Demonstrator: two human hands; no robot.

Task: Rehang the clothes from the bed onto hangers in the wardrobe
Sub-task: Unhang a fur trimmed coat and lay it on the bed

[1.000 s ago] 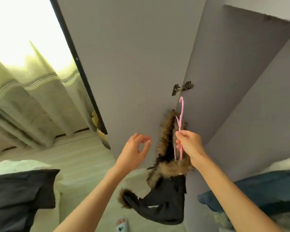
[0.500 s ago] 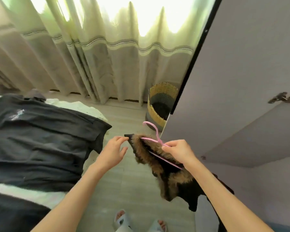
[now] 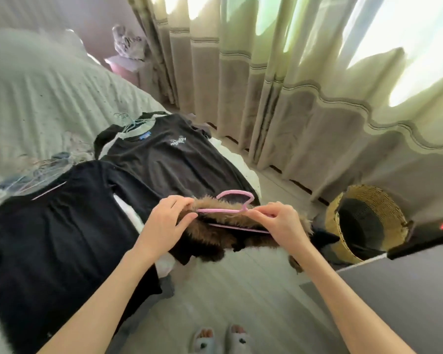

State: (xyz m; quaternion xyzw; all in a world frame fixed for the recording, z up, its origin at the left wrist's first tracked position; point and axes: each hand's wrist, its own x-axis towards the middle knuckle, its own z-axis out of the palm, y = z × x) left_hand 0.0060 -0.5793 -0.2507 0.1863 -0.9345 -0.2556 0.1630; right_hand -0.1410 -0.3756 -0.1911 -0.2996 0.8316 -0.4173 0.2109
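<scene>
A pale green bed (image 3: 49, 93) fills the left side, its cover ribbed and faintly patterned. Near its foot edge lies a black garment (image 3: 56, 238) spread flat, with a thin pale hanger bar showing at its upper edge. Just beside it, toward the window-side edge of the bed, lies a black T-shirt (image 3: 169, 162) with a small white print on the chest and a blue neck label; a cluster of pale wire hangers (image 3: 129, 122) rests at its collar.

At the corner of the bed, the left hand (image 3: 164, 226) grips the fur trim of a black fur-trimmed garment (image 3: 215, 231), fingers curled over the fur's left end. A pink hanger (image 3: 230, 209) lies across the fur, its hook pointing away from the person. The right hand (image 3: 281, 223) pinches the hanger near the base of the hook, thumb and fingers closed on the pink bar. The garment's dark body droops below the hands, over the floor.

Further right, a woven basket (image 3: 366, 223) stands on the floor beneath pale curtains (image 3: 292, 98). A grey wardrobe door (image 3: 407, 290) occupies the lower right corner.
</scene>
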